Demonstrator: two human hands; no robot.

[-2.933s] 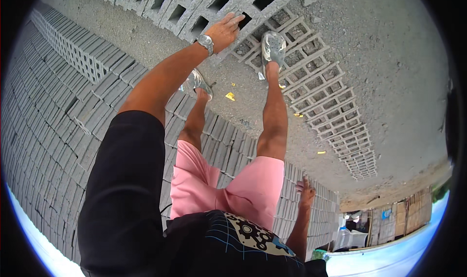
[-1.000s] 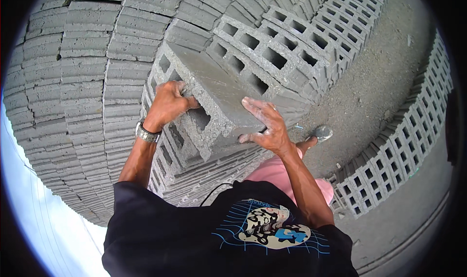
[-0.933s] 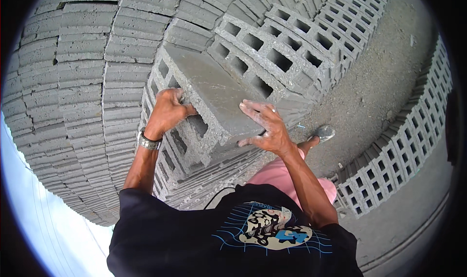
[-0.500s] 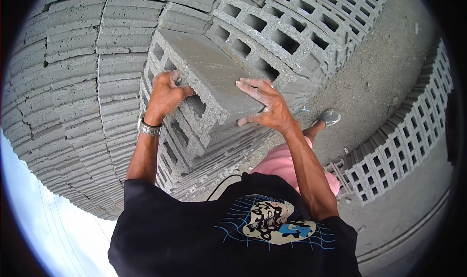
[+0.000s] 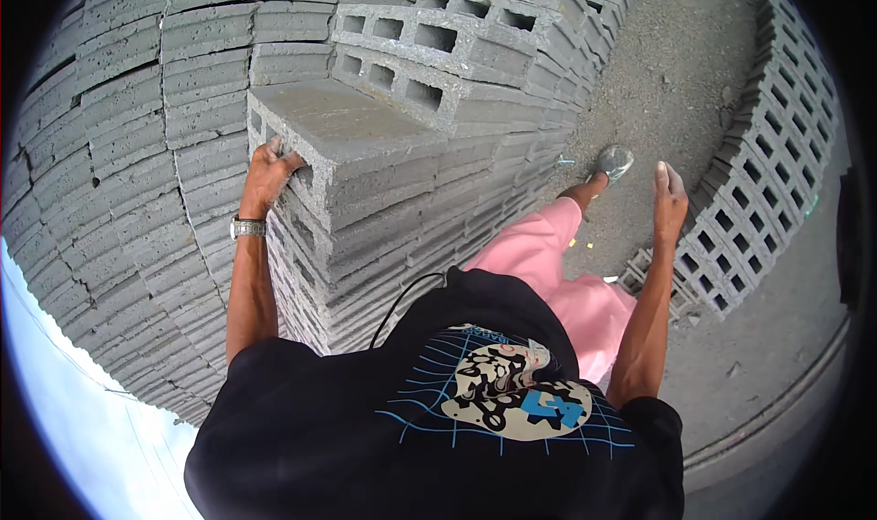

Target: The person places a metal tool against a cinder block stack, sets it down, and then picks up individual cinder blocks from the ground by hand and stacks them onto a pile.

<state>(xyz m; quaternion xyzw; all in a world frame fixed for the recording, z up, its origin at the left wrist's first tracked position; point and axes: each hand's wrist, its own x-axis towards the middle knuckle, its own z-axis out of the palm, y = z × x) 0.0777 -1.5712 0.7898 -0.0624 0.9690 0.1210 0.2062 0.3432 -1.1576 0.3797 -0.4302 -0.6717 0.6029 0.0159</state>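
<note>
My left hand (image 5: 270, 175), with a metal watch on its wrist, grips the hollow concrete block (image 5: 343, 118) at the top of the near stack. Its fingers curl into one of the block's end holes, and the fingertips are partly hidden there. The block lies flat, its smooth grey side facing up, level with the stack's edges. My right hand (image 5: 670, 200) is away from the stack, out over the ground on the right. Its dusty fingers are stretched out and hold nothing.
Tall stacks of concrete blocks (image 5: 119, 136) rise on the left. More blocks with their holes showing (image 5: 429, 36) stand behind the near stack. A curved row of blocks (image 5: 758, 182) runs along the right. Between them lies a gravel path (image 5: 667, 72), where my foot (image 5: 614, 162) stands.
My right hand has let go of the block's right side and swung out to the right. The block now sits squarely on the stack, with my left hand still on it.
</note>
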